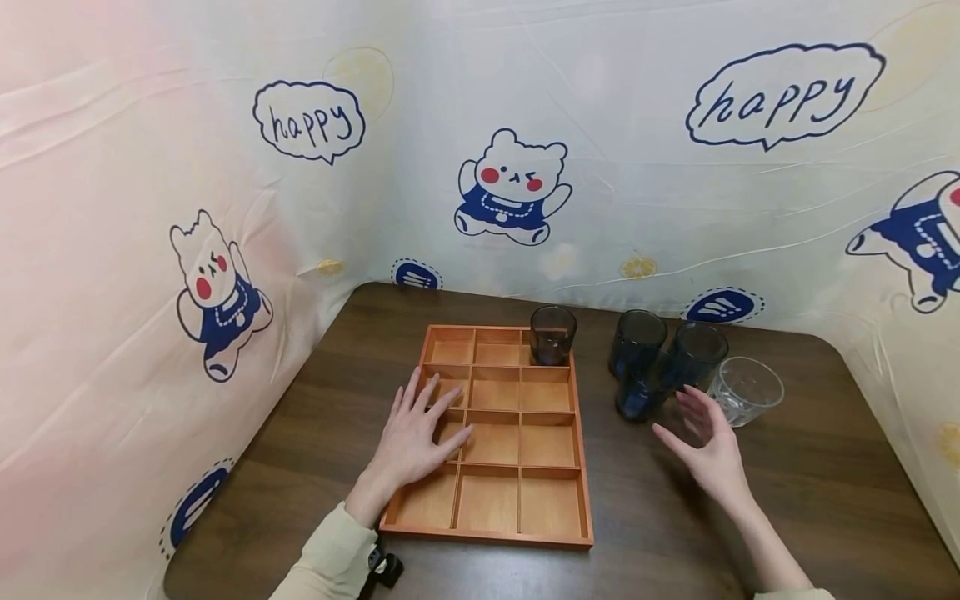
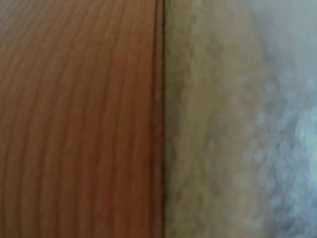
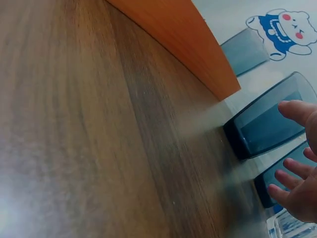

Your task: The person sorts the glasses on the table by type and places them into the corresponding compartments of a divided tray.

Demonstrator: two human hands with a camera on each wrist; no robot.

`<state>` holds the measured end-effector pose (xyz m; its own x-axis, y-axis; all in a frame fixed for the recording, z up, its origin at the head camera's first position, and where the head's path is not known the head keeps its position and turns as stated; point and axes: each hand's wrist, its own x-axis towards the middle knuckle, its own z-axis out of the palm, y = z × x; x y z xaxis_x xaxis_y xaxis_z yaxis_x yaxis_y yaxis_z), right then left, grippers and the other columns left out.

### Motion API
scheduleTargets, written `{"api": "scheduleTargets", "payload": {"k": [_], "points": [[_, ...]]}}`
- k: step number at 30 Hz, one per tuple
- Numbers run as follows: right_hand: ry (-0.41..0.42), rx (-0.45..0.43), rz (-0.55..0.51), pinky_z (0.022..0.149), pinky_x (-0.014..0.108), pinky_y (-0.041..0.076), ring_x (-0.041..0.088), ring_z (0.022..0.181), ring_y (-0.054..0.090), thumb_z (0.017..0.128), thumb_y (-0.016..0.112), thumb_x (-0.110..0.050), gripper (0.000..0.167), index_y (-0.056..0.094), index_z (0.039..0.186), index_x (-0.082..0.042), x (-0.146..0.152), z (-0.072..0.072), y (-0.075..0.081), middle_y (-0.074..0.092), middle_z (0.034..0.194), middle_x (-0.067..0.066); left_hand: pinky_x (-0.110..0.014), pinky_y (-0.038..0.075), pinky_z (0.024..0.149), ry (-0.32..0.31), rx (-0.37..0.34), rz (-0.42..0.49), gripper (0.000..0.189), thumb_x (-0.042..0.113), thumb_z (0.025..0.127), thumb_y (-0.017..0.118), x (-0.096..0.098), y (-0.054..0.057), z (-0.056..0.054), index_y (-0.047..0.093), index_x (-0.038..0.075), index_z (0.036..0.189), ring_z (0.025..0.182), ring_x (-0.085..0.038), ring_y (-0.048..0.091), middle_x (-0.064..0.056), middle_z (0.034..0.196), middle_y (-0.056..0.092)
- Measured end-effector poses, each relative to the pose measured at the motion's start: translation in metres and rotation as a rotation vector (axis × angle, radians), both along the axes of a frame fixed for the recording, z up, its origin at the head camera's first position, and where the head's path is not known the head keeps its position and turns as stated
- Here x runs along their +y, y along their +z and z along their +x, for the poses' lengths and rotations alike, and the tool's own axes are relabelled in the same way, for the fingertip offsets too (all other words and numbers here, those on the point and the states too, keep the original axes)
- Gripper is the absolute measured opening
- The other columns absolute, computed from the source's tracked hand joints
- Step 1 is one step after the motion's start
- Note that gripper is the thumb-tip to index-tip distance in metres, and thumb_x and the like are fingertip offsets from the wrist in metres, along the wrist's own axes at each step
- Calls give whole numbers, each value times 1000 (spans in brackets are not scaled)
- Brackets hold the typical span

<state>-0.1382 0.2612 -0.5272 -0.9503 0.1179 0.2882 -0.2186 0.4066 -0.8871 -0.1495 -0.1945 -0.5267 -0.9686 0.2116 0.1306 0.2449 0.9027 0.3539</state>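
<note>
My left hand lies over the left side of a wooden divided tray, fingers spread across its compartments. A dark tinted glass stands upright in the tray's far right compartment. On the table to the right, three dark blue glasses cluster: one at the back left, one at the back right and one in front. Beside them is a clear glass. My right hand is just in front of this cluster, thumb and fingers apart, holding nothing. The right wrist view shows its fingertips overlapping the blue glasses.
The brown wooden table extends around the tray. Patterned cloth hangs behind and at both sides. A small black object is by my left wrist. The left wrist view shows only blurred wood grain close up.
</note>
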Motion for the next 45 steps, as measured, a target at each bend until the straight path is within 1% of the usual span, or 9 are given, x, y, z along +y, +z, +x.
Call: {"api": "scheduleTargets", "payload": {"k": [2,4,7,10,13,16,28,36,45], "points": [[21,-42,0,101,-3,43,-19,121,54,90,86,4,80,44,159,5,-2,-5,0,65,148,17,-70,14,138,0,3,2,78,69,98,66,0,0,0,54,30,164,175,-40,7,-17,179,37],[42,-81,-5,102,-3,41,-5,127,58,92,85,3,83,40,161,6,-4,-9,-1,57,154,32,-71,14,137,0,4,3,78,68,98,66,-1,0,0,54,29,164,175,-40,7,-17,179,37],[57,-123,-6,102,-4,40,14,133,59,93,84,2,85,36,162,8,-9,-16,-1,52,158,38,-71,14,137,2,1,3,77,68,98,66,-1,0,1,55,29,164,175,-40,7,-18,179,37],[56,-133,-10,101,-4,40,5,127,59,93,85,1,84,37,161,9,-13,-21,-1,52,156,39,-71,14,137,3,1,1,77,69,98,66,-1,-1,1,55,29,163,175,-40,7,-18,179,37],[50,-133,-23,100,-4,41,-17,118,51,92,86,0,81,40,160,7,-17,-25,-1,54,155,36,-70,15,138,1,1,-5,77,69,98,66,-1,-1,0,55,29,163,175,-41,7,-17,179,37],[43,-129,-34,100,-4,41,-23,116,48,93,86,-1,77,44,158,5,-20,-29,1,55,156,32,-70,14,138,-1,2,-13,78,70,98,65,-1,-1,-1,55,29,164,175,-41,7,-17,179,36],[1,-116,-130,98,-4,43,-24,115,55,91,86,3,78,48,158,3,-29,-40,0,61,151,27,-70,14,138,-5,1,-11,77,69,98,66,-1,0,-2,55,28,163,175,-41,7,-17,180,36],[-11,-80,-265,101,2,49,-14,118,65,88,84,11,75,51,156,4,-33,-42,-4,70,127,-21,-71,14,137,-6,4,-9,77,68,98,66,-1,-1,-2,55,28,163,175,-41,7,-17,180,34],[-16,-91,-298,100,3,50,-13,116,67,88,83,13,76,51,157,4,-32,-42,-6,69,127,-20,-71,14,137,-6,2,-2,77,68,98,67,0,0,-1,55,29,164,174,-41,7,-17,181,33]]}}
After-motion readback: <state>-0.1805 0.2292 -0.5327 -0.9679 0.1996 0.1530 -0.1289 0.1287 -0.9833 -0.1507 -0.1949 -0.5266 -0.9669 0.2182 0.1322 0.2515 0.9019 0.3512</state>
